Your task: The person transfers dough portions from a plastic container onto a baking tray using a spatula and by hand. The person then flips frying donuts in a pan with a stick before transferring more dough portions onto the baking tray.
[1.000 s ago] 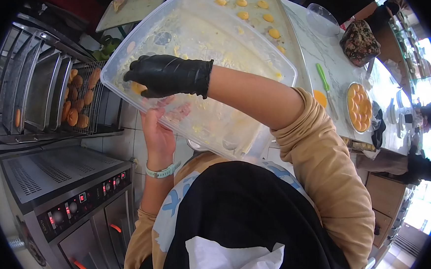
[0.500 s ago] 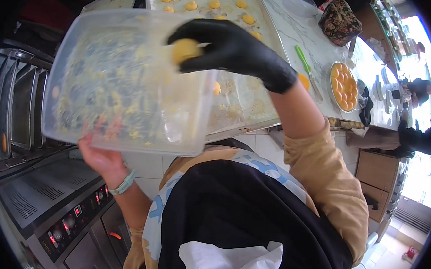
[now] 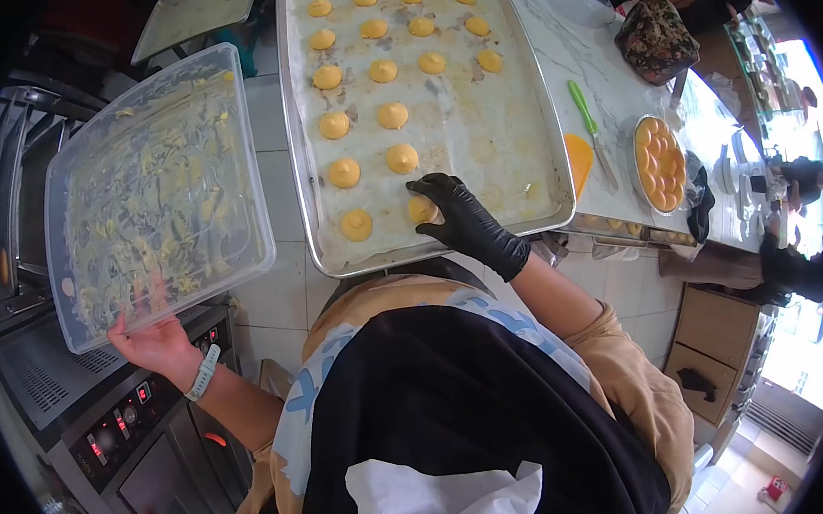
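Observation:
My left hand (image 3: 158, 343), bare with a pale wristband, grips the near edge of a clear plastic container (image 3: 158, 192), its fingers showing through the plastic. The container is held tilted left of the tray, with yellow crumbs and smears across it. In a black glove, my right hand (image 3: 466, 225) has thumb and fingers closed around a small round yellow pastry (image 3: 421, 209) at the near end of the paper-lined baking tray (image 3: 557, 177). Rows of similar peaked pastries (image 3: 392, 116) sit on the tray's paper, mostly on its left side and far end.
An orange scraper (image 3: 578, 160), a green-handled spatula (image 3: 581, 105) and a round pan of glossy buns (image 3: 658, 162) are on the marble counter right of the tray. An oven with red displays (image 3: 125, 421) stands at lower left. People are at far right.
My right hand has lowered from above the container to the tray's near end, with a pastry still in its fingers. The container in my left hand has swung left, uncovering the tray.

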Tool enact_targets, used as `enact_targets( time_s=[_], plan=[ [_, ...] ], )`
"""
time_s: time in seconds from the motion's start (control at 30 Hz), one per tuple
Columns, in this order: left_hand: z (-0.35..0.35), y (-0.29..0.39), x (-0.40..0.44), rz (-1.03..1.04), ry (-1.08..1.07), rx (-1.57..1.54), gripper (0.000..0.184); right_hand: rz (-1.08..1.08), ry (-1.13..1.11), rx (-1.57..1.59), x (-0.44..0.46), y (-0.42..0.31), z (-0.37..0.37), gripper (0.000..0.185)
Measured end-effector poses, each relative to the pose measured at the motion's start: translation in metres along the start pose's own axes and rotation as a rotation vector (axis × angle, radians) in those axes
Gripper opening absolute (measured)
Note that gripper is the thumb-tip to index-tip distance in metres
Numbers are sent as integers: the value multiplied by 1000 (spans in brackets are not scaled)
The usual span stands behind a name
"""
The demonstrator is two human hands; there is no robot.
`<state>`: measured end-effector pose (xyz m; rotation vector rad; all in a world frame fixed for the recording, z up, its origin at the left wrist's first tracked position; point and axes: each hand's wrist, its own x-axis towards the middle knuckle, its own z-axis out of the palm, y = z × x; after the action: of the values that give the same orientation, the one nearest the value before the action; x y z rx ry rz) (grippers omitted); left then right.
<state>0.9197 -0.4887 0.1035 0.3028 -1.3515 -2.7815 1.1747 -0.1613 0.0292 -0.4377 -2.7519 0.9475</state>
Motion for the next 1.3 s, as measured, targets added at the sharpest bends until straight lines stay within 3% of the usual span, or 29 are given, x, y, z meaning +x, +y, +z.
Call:
enact_targets(
  time_s=[0.47,0.57,0.77,1.0,1.13,1.3],
  plan=[
    [-7,1,-13,-17,42,-19,58,18,-30,117,4,-1,3,52],
    [-5,-1,-12,-21,84,0,43,14,-51,91,7,1,-6,52],
    [-10,-5,-9,-20,133,-54,58,16,-24,87,28,13,-36,42],
    [-2,-5,-13,6,171,-22,56,84,119,44,82,42,-54,35],
    [3,-5,-23,1,160,-36,58,-4,181,-36,108,53,-40,48],
    [3,-4,-22,-24,164,-60,60,53,132,-42,118,56,-27,54]
  ],
)
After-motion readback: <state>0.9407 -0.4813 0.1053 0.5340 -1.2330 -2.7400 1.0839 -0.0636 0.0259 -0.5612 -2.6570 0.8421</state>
